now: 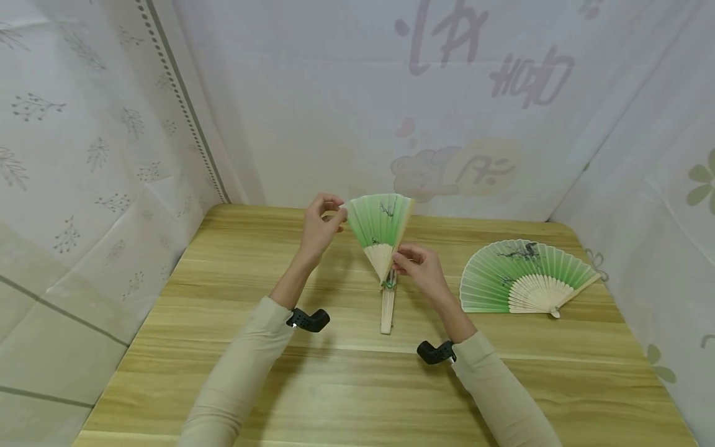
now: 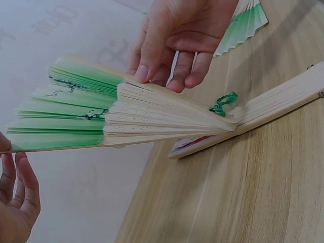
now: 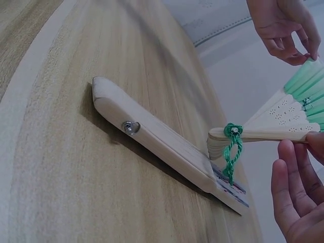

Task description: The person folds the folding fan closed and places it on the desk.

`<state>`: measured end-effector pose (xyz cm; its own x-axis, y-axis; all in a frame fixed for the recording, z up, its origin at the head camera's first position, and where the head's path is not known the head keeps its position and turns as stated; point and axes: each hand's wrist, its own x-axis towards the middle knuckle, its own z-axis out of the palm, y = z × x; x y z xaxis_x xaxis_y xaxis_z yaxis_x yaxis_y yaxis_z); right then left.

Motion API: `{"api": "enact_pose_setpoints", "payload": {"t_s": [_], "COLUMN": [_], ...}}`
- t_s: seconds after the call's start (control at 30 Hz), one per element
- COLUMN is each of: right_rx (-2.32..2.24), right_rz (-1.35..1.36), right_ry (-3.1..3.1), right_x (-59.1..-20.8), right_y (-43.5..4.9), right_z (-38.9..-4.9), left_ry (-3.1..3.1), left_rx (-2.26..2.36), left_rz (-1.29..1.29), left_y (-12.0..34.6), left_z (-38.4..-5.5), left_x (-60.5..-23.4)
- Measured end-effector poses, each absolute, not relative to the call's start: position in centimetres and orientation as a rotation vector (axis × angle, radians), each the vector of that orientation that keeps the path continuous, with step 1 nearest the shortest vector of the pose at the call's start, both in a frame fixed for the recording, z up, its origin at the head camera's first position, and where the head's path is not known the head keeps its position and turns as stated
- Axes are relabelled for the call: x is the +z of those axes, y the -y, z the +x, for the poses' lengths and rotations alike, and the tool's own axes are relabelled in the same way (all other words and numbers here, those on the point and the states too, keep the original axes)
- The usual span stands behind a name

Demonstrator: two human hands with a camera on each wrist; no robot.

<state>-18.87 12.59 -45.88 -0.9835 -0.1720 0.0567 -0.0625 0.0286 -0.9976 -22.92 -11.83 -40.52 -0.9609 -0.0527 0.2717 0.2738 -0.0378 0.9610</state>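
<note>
A green folding fan [image 1: 375,220] with a dark branch print is held partly spread above the table. My left hand [image 1: 321,226] pinches its left upper corner between thumb and fingers. Lower on the opposite edge, my right hand [image 1: 419,267] pinches the pale outer rib. A green cord loop [image 3: 233,152] hangs at the fan's pivot in the right wrist view. Beneath that pivot lies a folded fan [image 3: 157,139] with pale wooden ribs and a metal rivet. Its far end is partly hidden by the held fan in the head view.
To the right, a second green fan [image 1: 491,279] lies widely spread on the wooden table [image 1: 335,385]. Printed curtains [image 1: 313,112] hang behind the table and along both sides. Black wrist cameras [image 1: 313,320] sit on both forearms.
</note>
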Motion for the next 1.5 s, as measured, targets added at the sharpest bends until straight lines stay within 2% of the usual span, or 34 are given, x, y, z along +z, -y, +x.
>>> {"api": "enact_pose_setpoints", "payload": {"t_s": [0.47,1.2,1.5], "right_rx": [-2.068,-2.037,-2.051], "right_rz": [-0.321,-0.345,-0.326], "right_ry": [-2.218,-2.216,-2.218], "right_x": [-45.4,-45.1,-45.0], "right_y": [-12.6,-12.6,-12.5], "right_z": [-18.7,-18.9,-18.9], "left_ry": [1.997,1.977,1.973], "left_rx": [-2.154,-2.136,-2.154], "left_rz": [-0.267,-0.31,-0.262], "left_y": [11.0,10.0,9.5], "left_z": [-22.2,-23.3,-21.6], "left_x": [-38.6,-39.8,-37.4]}}
